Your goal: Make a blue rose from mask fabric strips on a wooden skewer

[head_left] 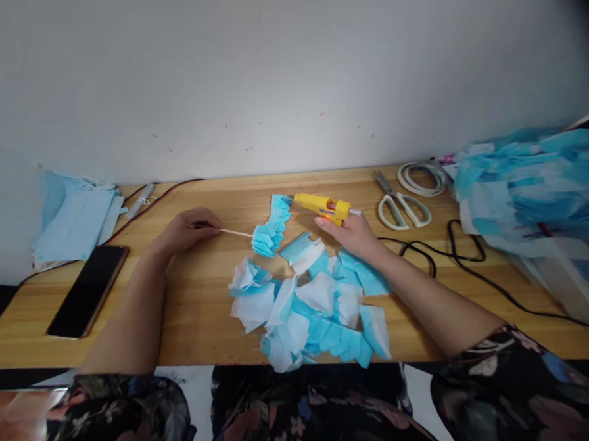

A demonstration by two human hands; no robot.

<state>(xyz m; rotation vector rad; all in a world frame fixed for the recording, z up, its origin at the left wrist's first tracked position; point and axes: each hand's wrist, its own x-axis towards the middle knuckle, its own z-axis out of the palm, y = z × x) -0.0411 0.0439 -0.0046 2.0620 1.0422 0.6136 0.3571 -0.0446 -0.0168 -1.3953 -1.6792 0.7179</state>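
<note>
Extending toward the centre, a thin pale wooden stick [236,233] is pinched between the fingertips of the left hand [189,230]. At the stick's far end, a pleated strip of light-blue sheet material [277,223] is gathered, its remaining length stretched away from the person above the brown wood-grain table [195,318]. A yellow glue gun [323,206] with a glowing red light is gripped by the right hand [353,236], and its nozzle is pointed at the strip's upper end; whether contact is made cannot be told. Between the forearms, a loose heap of cut blue and white pieces [309,312] is spread. To the right, white-handled scissors [392,192] are placed beside a coiled white cable [424,191], near a large blue-and-white pile [534,181]. At the left, a black-screened phone [88,290] is laid near stacked light-blue face masks [77,215].
</note>
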